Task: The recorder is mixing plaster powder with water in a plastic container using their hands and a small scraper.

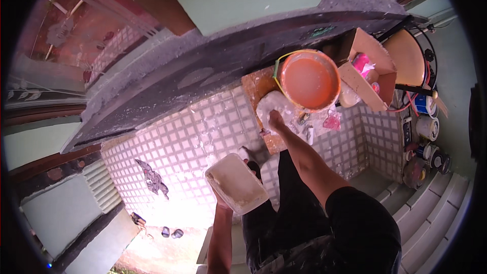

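Observation:
My left hand [222, 201] holds a white rectangular plastic tub [237, 183] by its lower left side, tilted toward me. Pale residue coats the inside of the tub. My right arm reaches forward, and my right hand [275, 120] is closed at the near edge of a whitish, powdery, bag-like thing [268, 102]. What those fingers hold, if anything, is hidden. Just beyond the hand stands an orange bucket [310, 80] with a yellow-green handle, containing pale, cloudy liquid. Bucket and whitish thing rest on a brown wooden board [252, 82].
Right of the bucket is an open cardboard box [369, 95] with pink items inside. A pink plastic scrap [332, 121] lies near the board. Several paint cans [427, 128] stand by steps [426, 218] at the right. A dark rag [152, 178] lies on the tiled floor [177, 142].

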`<action>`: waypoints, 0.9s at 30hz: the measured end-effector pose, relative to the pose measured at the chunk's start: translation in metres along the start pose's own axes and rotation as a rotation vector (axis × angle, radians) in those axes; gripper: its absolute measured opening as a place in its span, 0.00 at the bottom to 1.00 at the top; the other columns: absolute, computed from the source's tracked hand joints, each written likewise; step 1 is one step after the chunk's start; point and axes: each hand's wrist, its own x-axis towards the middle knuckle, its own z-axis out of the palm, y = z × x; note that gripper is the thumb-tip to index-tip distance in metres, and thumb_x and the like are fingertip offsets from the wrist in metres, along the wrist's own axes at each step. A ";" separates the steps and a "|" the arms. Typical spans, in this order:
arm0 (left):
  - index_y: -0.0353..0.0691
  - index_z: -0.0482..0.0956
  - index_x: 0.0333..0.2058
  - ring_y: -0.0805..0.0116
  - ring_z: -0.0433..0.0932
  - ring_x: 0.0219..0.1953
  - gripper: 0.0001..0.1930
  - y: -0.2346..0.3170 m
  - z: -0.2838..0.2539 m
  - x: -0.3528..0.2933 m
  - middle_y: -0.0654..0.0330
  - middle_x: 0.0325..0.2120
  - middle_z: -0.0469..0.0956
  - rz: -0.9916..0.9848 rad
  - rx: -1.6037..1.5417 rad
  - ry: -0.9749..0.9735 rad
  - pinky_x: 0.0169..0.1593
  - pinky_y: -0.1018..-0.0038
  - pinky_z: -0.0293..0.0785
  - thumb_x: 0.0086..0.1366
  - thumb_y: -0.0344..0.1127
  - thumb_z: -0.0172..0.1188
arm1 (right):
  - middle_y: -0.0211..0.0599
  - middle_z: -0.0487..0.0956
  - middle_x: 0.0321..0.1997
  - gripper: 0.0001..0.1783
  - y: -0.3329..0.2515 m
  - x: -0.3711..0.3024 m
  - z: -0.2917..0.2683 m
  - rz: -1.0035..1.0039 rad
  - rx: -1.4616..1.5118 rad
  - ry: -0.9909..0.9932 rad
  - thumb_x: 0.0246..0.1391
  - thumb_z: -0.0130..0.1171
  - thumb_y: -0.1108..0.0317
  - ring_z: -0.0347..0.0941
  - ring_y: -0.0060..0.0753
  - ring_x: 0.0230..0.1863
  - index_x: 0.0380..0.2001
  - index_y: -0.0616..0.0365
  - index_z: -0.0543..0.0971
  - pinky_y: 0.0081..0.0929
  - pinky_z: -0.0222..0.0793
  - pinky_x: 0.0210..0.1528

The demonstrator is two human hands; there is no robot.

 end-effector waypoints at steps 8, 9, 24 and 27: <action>0.48 0.50 0.64 0.42 0.63 0.58 0.42 0.005 -0.021 -0.010 0.55 0.64 0.53 -0.013 -0.145 0.082 0.58 0.32 0.52 0.59 0.66 0.49 | 0.45 0.76 0.34 0.18 0.023 0.008 0.033 -0.218 -0.331 -0.031 0.60 0.41 0.57 0.74 0.44 0.40 0.33 0.59 0.74 0.35 0.69 0.40; 0.49 0.50 0.64 0.42 0.63 0.58 0.42 0.007 -0.023 -0.012 0.56 0.64 0.52 0.002 -0.112 0.082 0.58 0.31 0.52 0.59 0.66 0.49 | 0.45 0.76 0.34 0.18 0.019 0.005 0.037 -0.145 -0.123 -0.015 0.60 0.42 0.56 0.73 0.43 0.40 0.35 0.59 0.74 0.34 0.68 0.42; 0.49 0.51 0.64 0.42 0.63 0.58 0.41 0.000 0.002 -0.002 0.57 0.65 0.50 0.033 -0.148 0.064 0.58 0.31 0.51 0.58 0.63 0.52 | 0.48 0.73 0.48 0.17 -0.049 -0.012 -0.002 0.012 -0.468 -0.222 0.50 0.51 0.70 0.72 0.44 0.50 0.44 0.62 0.76 0.30 0.72 0.50; 0.49 0.51 0.64 0.42 0.63 0.58 0.41 -0.007 0.004 0.004 0.57 0.65 0.50 0.013 -0.166 0.081 0.58 0.31 0.51 0.58 0.63 0.52 | 0.47 0.72 0.48 0.19 -0.047 -0.006 -0.005 -0.050 -0.686 -0.336 0.49 0.52 0.70 0.71 0.43 0.50 0.45 0.63 0.76 0.30 0.71 0.51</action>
